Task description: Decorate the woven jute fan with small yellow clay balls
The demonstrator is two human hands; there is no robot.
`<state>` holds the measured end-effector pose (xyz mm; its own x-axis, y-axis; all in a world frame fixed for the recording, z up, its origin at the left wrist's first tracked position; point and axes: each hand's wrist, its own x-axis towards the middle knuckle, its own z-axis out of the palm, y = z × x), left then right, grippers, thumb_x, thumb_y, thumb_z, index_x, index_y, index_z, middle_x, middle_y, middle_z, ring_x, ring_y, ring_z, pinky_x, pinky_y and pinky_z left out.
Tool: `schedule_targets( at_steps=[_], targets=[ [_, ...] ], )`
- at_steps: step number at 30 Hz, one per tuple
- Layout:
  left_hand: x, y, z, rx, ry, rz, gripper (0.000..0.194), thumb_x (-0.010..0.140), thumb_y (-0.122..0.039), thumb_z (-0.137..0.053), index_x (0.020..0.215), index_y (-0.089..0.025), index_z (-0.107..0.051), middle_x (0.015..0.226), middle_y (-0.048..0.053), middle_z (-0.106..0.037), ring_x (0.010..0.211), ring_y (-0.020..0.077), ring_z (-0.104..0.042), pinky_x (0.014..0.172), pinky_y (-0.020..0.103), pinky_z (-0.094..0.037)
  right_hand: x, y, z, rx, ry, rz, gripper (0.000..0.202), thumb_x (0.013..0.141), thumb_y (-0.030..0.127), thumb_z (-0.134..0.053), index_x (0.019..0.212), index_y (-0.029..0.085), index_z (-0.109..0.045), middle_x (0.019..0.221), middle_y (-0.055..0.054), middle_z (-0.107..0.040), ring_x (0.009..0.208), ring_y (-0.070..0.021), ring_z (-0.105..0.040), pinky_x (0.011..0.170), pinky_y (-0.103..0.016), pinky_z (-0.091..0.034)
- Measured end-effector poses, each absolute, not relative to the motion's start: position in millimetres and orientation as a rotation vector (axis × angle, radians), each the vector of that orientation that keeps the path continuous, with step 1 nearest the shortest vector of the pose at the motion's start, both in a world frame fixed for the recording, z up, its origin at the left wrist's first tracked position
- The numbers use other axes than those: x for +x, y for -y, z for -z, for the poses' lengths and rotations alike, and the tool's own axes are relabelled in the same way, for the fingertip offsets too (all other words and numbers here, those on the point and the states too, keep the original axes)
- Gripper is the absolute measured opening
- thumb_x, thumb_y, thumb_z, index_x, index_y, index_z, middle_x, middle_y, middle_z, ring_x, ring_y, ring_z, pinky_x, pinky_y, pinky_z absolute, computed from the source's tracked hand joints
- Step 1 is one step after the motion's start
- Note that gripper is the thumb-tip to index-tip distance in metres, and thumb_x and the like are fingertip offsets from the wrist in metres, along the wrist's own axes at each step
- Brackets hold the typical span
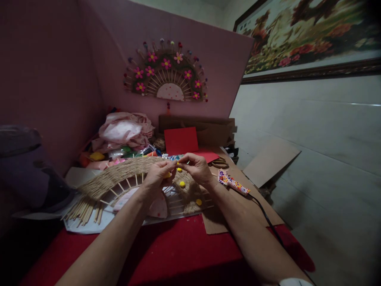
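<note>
Both hands meet above a woven twine fan (119, 176) with wooden sticks and a pale spotted centre. My left hand (159, 174) is closed in a pinch, with a bit of yellow showing under its fingers. Its fingertips touch those of my right hand (195, 169), also pinched, and a small yellow piece (178, 163) shows between them. Several yellow dots, one a yellow dot (182, 184), lie on the fan's right part below my right hand. The hands hide part of the fan's middle.
A flower-patterned glue gun (233, 183) with a black cord lies on cardboard (216, 222) at the right. Loose sticks (83, 210) lie at the left. Behind are pink cloth (126, 129), red card (181, 140) and scissors (220, 163). A finished flowered fan (166, 73) hangs on the wall.
</note>
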<state>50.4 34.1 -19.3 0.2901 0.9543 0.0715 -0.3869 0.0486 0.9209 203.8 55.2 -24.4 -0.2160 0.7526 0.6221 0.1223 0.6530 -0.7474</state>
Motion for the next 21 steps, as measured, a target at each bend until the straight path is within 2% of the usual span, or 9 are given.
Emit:
schedule_targets(
  at_steps=[5,9,17,21],
  targets=[
    [50.8,-35.8,20.7,1.059,-0.749,-1.193,0.034,0.057,-0.039,-0.078,0.061,-0.013,-0.057,0.047,-0.003,-0.047,0.033,0.0025,-0.032,0.034,0.017,-0.017,205.2,-47.2,15.7,-0.729,1.880,-0.466,0.011,0.080,0.028,-0.063,0.079,0.018,-0.067,0.073,-0.002,-0.063,0.067,-0.0130,-0.055,0.062,-0.025,-0.042],
    [51.5,-35.6,20.3,1.032,-0.769,-1.214,0.033,0.055,-0.037,-0.078,0.062,-0.012,-0.058,0.048,-0.003,-0.048,0.034,0.0026,-0.033,0.034,0.016,-0.019,207.0,-44.6,13.2,-0.746,1.973,-0.352,0.014,0.083,0.021,-0.056,0.087,0.019,-0.069,0.075,-0.003,-0.063,0.068,-0.0132,-0.054,0.060,-0.025,-0.041],
    [53.6,-36.2,21.1,1.043,-0.826,-1.223,0.034,0.052,-0.037,-0.077,0.056,-0.013,-0.054,0.045,-0.003,-0.047,0.032,0.0031,-0.033,0.033,0.016,-0.017,203.0,-47.7,20.6,-0.820,1.969,-0.291,0.011,0.078,0.018,-0.056,0.080,0.018,-0.066,0.067,-0.001,-0.060,0.061,-0.0116,-0.051,0.055,-0.023,-0.038],
    [54.4,-35.4,20.3,1.019,-0.822,-1.259,0.029,0.055,-0.031,-0.074,0.054,-0.013,-0.052,0.044,-0.004,-0.046,0.032,0.0034,-0.033,0.032,0.016,-0.019,199.5,-49.3,24.1,-0.896,1.761,-0.452,0.005,0.073,0.020,-0.058,0.073,0.017,-0.062,0.063,0.001,-0.057,0.056,-0.0102,-0.049,0.051,-0.022,-0.038]
  ],
)
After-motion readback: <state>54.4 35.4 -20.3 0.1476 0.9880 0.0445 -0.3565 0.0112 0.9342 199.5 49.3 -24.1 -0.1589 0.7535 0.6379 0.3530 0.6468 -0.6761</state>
